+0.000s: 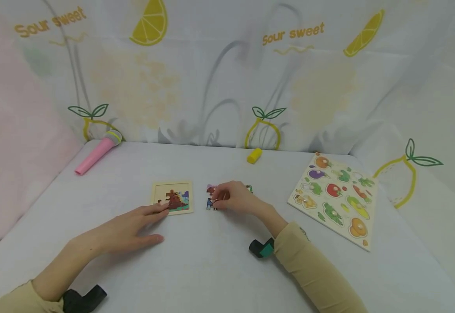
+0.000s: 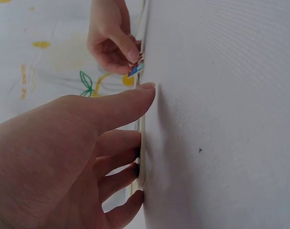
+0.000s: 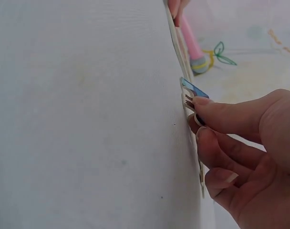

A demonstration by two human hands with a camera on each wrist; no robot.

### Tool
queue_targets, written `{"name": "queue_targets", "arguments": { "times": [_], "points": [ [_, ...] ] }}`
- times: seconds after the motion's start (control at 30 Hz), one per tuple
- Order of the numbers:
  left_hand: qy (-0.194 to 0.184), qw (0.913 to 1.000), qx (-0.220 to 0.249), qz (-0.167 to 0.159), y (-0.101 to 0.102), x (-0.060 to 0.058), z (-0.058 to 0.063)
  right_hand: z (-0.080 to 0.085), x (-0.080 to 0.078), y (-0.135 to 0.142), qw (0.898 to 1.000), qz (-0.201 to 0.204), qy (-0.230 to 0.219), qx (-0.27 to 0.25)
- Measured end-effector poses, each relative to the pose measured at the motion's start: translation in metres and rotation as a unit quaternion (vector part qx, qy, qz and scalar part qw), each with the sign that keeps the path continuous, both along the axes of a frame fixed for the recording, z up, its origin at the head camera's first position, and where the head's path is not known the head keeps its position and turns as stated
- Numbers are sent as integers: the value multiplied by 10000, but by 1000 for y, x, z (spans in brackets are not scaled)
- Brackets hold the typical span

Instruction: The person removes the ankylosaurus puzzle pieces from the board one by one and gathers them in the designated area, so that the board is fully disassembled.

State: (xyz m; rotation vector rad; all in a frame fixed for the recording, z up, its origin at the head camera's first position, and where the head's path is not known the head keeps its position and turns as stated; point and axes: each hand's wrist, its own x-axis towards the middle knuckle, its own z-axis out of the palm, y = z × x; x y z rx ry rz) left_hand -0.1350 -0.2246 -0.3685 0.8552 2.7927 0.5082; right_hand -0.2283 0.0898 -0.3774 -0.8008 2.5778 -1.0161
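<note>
A small square jigsaw tray [image 1: 160, 190] with a pale wooden rim lies in front of me, partly filled with a colourful picture. My left hand [image 1: 127, 230] rests its straight fingertips on the tray's lower left part, thumb held apart. Right of the tray, my right hand [image 1: 237, 198] pinches a jigsaw piece [image 3: 196, 90] between thumb and fingers, close over the table. The piece shows a blue corner and brown marks in the right wrist view. Other loose jigsaw pieces [image 1: 249, 188] lie around and behind the right hand, partly hidden by it.
A peg board of vegetables [image 1: 325, 210] lies on the right. At the back stand out a yellow cylinder [image 1: 254, 155] and, on the left, a pink toy microphone [image 1: 96, 154]. A printed cloth [image 1: 219, 78] hangs behind the white table [image 1: 212, 269].
</note>
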Motion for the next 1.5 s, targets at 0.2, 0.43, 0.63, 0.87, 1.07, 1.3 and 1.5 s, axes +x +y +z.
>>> {"name": "queue_targets", "arguments": {
  "times": [0.2,0.43,0.63,0.87,1.07,1.3,1.5],
  "points": [
    [-37,10000,-4,35,0,0,0,0,1,-2,10000,28,45,-4],
    [-69,9999,-44,72,0,1,0,0,2,-2,9998,191,-67,-64],
    [-20,10000,-36,36,0,0,0,1,2,-1,9992,318,-216,-87],
    [23,10000,-27,-8,0,0,0,0,3,-1,9996,219,-169,102],
    [-3,10000,-38,-8,1,-1,-1,-2,3,-2,9998,99,-107,164],
    [21,10000,-50,11,1,0,-2,-3,3,-2,9998,81,-118,107],
    [64,10000,-21,-1,1,0,-2,-2,4,-1,9997,109,-156,123]
  ]
}}
